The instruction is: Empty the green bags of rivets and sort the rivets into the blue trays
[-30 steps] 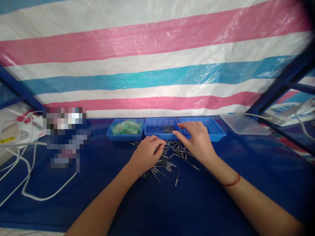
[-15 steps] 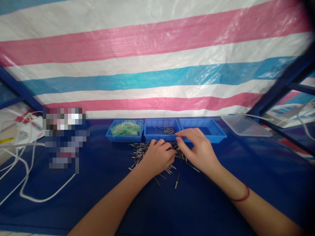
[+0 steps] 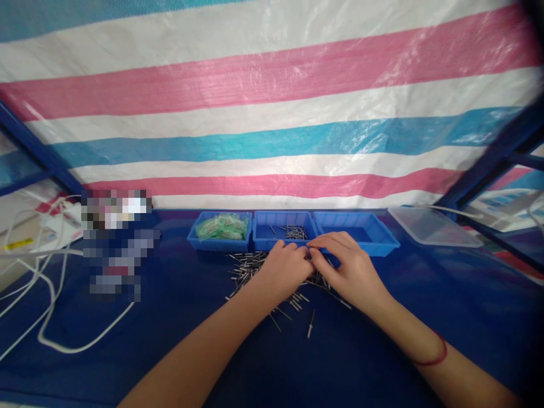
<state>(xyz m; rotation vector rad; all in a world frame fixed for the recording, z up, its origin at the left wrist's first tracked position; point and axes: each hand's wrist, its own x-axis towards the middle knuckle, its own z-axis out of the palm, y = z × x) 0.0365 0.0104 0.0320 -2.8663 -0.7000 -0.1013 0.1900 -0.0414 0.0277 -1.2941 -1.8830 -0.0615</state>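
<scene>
A heap of metal pop rivets (image 3: 245, 266) is spread on the dark blue table (image 3: 340, 362). Above its right part, my left hand (image 3: 289, 265) is closed, its fingers curled and meeting the fingertips of my right hand (image 3: 351, 269). The right thumb and forefinger are pinched together beside the left fingers; what lies between them is too small and hidden to make out. Just behind the hands stands the middle blue bin (image 3: 266, 244), with some loose rivets (image 3: 295, 232) in it. One single rivet (image 3: 310, 324) lies apart, nearer to me.
The left blue bin (image 3: 212, 245) holds green-tinted bags of rivets (image 3: 223, 226). To the right are another blue bin (image 3: 361, 229) and a clear plastic lid (image 3: 433, 226). White cables (image 3: 63, 348) trail over the left side. A striped sheet (image 3: 255, 85) hangs behind.
My left hand has moved right, so its fingers now meet my right fingertips. The right thumb and forefinger have come closer together. The whole view has shifted slightly.
</scene>
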